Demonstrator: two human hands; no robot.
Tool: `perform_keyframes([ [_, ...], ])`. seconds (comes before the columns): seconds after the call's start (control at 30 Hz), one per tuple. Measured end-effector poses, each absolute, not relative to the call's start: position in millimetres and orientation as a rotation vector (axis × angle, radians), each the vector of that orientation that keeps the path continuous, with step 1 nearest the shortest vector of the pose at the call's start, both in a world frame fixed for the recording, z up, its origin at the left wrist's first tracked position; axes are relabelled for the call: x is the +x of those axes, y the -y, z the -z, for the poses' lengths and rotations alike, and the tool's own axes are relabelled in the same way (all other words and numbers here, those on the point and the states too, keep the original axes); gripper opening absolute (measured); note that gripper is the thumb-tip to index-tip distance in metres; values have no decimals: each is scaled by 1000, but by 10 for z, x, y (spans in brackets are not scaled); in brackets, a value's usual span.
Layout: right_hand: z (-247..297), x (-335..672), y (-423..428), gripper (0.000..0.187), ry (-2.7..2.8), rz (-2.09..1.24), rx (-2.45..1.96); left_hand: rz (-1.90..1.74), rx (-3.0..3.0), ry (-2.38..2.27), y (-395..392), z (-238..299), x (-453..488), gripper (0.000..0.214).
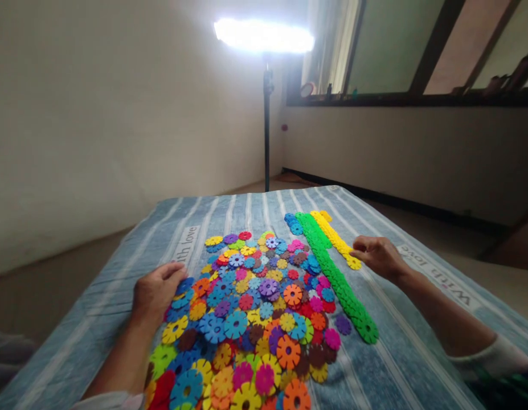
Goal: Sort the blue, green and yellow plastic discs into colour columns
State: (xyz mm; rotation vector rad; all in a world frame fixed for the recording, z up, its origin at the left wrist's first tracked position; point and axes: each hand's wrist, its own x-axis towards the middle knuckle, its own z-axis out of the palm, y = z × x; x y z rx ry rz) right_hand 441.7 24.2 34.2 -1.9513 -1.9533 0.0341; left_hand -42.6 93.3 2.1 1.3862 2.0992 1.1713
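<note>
A wide pile of coloured snowflake discs (pixel 250 307) lies on a blue striped bedsheet (pixel 97 319). My left hand (pixel 156 290) rests on the pile's left edge, fingers curled down onto blue discs. My right hand (pixel 377 255) sits right of the pile, fingers pinched at the near end of a yellow row of discs (pixel 336 239). A long green row of discs (pixel 336 279) runs diagonally beside it, and a short blue row (pixel 294 224) lies at its far end.
A lamp on a tall stand (pixel 267 114) glares at the back wall. A window ledge (pixel 409 99) with small items runs along the right wall. Floor surrounds the bed on the left and far sides.
</note>
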Motion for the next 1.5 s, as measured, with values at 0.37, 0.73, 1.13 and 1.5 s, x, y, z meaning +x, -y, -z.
perform_keyframes([
  [0.37, -50, 4943, -311, 23, 2126, -67, -2204, -1143, 1461, -2184, -889, -157, -337, 26],
  [0.73, -198, 4935, -1472, 45, 2096, -99, -2006, -1059, 1471, -2261, -952, -142, -370, 30],
  [1.13, -33, 4820, -2216, 27, 2094, -18, -2010, -1068, 1432, -2302, -951, -161, -335, 28],
  [1.5, 111, 4863, -2280, 36, 2060, 24, -2025, -1045, 1479, -2300, -938, -147, -347, 29],
])
